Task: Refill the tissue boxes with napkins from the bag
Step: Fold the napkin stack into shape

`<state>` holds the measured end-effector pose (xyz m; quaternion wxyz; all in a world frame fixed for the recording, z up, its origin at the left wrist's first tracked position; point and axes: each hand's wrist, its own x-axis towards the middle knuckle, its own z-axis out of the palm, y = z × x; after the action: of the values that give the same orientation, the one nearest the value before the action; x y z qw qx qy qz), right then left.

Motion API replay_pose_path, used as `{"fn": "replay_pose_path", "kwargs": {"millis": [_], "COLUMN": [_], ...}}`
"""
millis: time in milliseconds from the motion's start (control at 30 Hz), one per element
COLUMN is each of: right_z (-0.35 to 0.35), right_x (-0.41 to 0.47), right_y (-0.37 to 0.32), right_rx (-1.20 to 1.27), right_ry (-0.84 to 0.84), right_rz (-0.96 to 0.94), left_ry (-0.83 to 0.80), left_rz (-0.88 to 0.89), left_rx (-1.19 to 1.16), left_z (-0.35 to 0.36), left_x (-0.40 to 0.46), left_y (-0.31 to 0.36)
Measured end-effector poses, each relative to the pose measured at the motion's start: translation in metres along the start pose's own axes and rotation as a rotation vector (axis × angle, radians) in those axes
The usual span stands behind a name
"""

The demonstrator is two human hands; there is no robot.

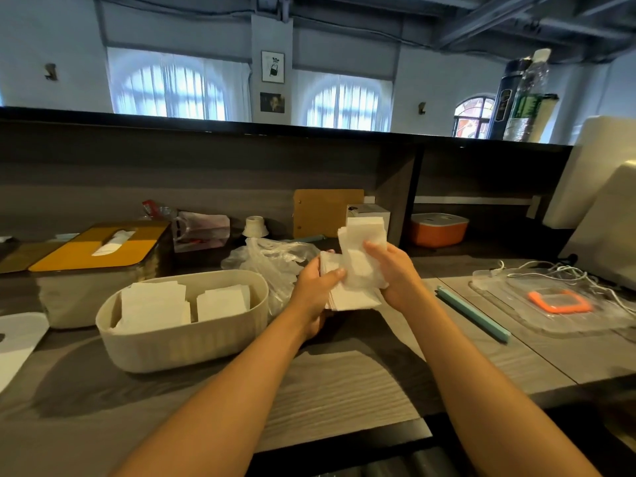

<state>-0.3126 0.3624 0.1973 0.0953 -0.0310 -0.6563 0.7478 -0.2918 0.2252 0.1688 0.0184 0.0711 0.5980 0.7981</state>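
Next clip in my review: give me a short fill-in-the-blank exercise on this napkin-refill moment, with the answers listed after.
1. Both hands, left hand and right hand, hold a stack of white ____.
2. The open beige box already holds ____ piles of napkins.
3. The closed box behind it has a lid coloured ____.
4. The clear plastic bag lies directly ____ the open beige box.

Missing words: napkins; two; yellow; behind

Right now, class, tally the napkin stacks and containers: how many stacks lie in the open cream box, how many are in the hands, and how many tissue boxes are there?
Napkin stacks in the open cream box: 2
Napkin stacks held by the left hand and right hand: 2
Tissue boxes: 2, counting the yellow-lidded box
Total: 6
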Motion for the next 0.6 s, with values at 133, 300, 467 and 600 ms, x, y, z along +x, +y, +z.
{"fn": "replay_pose_path", "kwargs": {"millis": [133,300,467,600], "right_z": [-0.006,-0.01,0.013,0.024], "right_x": [0.004,-0.009,-0.02,-0.014], "right_y": [-0.004,-0.013,-0.002,0.011], "right_rx": [0.092,0.284,0.111,-0.252], "right_ry": [0.119,-0.1,-0.307,-0.162], "right_rz": [-0.079,-0.157,-0.262,-0.26], "left_ry": [0.124,0.24,0.268,0.151], "left_rz": [-0.091,-0.121,-0.095,-0.179], "left_rx": [-0.037,-0.212,-0.316,-0.406], "left_z": [-0.001,-0.007,-0.007,-0.005], "left_x": [0.002,0.007,0.009,0.005], "left_y": [0.001,0.007,0.009,0.007]}}
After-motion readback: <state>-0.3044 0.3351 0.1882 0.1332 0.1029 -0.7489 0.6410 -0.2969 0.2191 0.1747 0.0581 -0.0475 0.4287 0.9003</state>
